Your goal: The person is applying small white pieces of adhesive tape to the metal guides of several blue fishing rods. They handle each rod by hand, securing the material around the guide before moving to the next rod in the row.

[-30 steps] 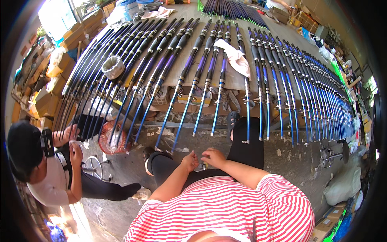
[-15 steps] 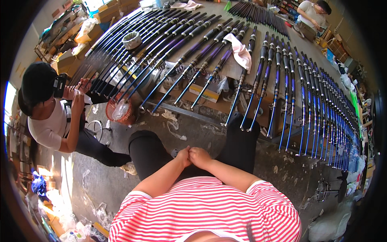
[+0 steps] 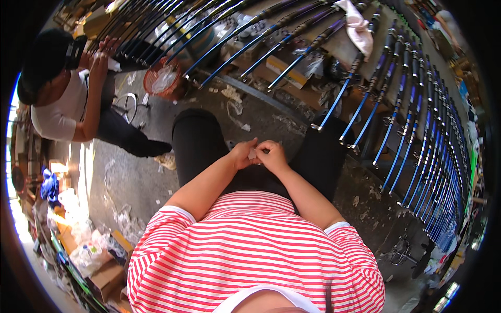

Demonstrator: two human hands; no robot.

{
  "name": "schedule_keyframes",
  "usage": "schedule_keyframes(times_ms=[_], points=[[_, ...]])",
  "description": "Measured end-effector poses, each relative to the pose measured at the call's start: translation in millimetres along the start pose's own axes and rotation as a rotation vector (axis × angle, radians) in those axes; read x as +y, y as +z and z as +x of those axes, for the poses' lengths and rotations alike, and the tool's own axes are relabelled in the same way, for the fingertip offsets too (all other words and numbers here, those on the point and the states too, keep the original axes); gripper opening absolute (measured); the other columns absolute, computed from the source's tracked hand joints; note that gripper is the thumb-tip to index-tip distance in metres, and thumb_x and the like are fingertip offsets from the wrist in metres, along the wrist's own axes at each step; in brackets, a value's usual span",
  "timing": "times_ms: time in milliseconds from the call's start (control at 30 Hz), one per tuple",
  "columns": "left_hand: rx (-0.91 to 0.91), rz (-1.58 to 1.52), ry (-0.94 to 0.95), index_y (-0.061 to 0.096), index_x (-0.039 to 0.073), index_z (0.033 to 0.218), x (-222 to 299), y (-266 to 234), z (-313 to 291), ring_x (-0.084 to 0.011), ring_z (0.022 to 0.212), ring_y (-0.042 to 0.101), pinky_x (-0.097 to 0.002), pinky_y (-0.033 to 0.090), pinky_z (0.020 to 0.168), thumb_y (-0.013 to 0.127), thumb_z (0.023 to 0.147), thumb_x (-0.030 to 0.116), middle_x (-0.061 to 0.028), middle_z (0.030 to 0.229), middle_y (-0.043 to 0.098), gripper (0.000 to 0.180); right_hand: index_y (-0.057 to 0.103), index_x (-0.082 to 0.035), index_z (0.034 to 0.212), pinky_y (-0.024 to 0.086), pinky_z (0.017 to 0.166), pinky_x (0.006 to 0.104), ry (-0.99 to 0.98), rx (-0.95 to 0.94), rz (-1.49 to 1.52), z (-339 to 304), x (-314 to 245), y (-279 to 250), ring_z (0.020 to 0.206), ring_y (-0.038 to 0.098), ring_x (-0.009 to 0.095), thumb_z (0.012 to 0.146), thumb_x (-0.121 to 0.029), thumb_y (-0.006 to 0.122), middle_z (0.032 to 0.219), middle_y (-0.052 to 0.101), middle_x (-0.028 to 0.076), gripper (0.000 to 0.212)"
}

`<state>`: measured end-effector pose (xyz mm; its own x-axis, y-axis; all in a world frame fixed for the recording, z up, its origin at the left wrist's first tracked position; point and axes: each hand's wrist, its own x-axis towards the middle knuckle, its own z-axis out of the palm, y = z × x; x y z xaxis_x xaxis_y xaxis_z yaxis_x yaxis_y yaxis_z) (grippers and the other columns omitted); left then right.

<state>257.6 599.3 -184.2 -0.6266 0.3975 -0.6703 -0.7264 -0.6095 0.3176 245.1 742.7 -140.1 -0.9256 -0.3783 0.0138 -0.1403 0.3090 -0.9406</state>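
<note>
Above my lap, between my black-trousered knees, my left hand (image 3: 243, 155) and my right hand (image 3: 273, 156) meet at the fingertips. The fingers of both are bent and pinched together. A small pale scrap (image 3: 252, 154) shows between them, too small to name. Whether one or both hands grip it is hard to make out. Beyond my knees, fishing rods (image 3: 336, 107) with blue shafts and dark grips lie side by side on the table, their tips sticking out over its near edge. Neither hand touches a rod.
At the left a co-worker (image 3: 65, 104) in a white shirt and black cap handles something near the rod ends. A red basket (image 3: 162, 78) with plastic inside stands close by. A pink cloth (image 3: 356, 28) lies over the rods. Scraps litter the floor (image 3: 151, 182); boxes and bags crowd the lower left.
My hands were clasped together; now they have drawn slightly apart, with the fingers pinched and a pale scrap showing. My view has tilted downward, so the rods sit higher and farther right.
</note>
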Motion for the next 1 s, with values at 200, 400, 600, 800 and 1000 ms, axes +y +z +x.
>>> schedule_keyframes(times_ms=[200, 400, 600, 800, 1000], points=[[0.007, 0.028, 0.028, 0.051, 0.001, 0.095, 5, -2, -6, -0.0271, 0.083, 0.062, -0.0413, 0.054, 0.075, 0.035, 0.096, 0.035, -0.0132, 0.090, 0.059, 0.037, 0.062, 0.001, 0.067, 0.047, 0.061, 0.0300, 0.002, 0.012, 0.097, 2, 1, 0, 0.068, 0.061, 0.021, 0.067, -0.002, 0.062, 0.072, 0.063, 0.010, 0.002], [0.022, 0.019, 0.007, 0.052, 0.003, 0.093, 17, 6, -8, -0.0243, 0.072, 0.062, -0.0383, 0.054, 0.068, 0.035, 0.096, 0.036, -0.0130, 0.086, 0.060, 0.037, 0.063, 0.002, 0.078, 0.043, 0.054, 0.0217, 0.241, 0.142, 0.250, 7, 1, 2, 0.059, 0.056, 0.007, 0.079, -0.007, 0.063, 0.068, 0.064, 0.004, 0.008], [-0.020, 0.068, -0.056, 0.053, 0.007, 0.088, 28, -6, -9, -0.0077, 0.044, 0.039, -0.0222, 0.028, 0.039, 0.044, 0.093, 0.038, -0.0068, 0.073, 0.057, 0.033, 0.060, 0.002, 0.082, 0.048, 0.055, 0.0226, 0.343, 0.179, 0.259, 12, 14, 7, 0.062, 0.061, 0.011, 0.084, -0.007, 0.058, 0.071, 0.064, 0.007, 0.009], [0.097, 0.393, 0.157, 0.057, 0.002, 0.095, 29, 2, -11, -0.0040, 0.040, 0.028, -0.0193, 0.022, 0.037, 0.054, 0.090, 0.025, -0.0042, 0.070, 0.055, 0.023, 0.057, 0.004, 0.090, 0.051, 0.058, 0.0256, 0.426, 0.168, 0.357, 18, 15, 9, 0.065, 0.063, 0.015, 0.084, -0.003, 0.057, 0.077, 0.063, 0.010, 0.009], [0.036, 0.205, 0.155, 0.059, 0.000, 0.095, 30, -10, -6, -0.0037, 0.040, 0.030, -0.0191, 0.022, 0.037, 0.056, 0.087, 0.015, -0.0057, 0.071, 0.058, 0.017, 0.057, 0.006, 0.102, 0.052, 0.063, 0.0255, 0.378, 0.205, 0.352, 20, 20, 11, 0.071, 0.062, 0.015, 0.081, 0.001, 0.058, 0.085, 0.063, 0.011, 0.022]])
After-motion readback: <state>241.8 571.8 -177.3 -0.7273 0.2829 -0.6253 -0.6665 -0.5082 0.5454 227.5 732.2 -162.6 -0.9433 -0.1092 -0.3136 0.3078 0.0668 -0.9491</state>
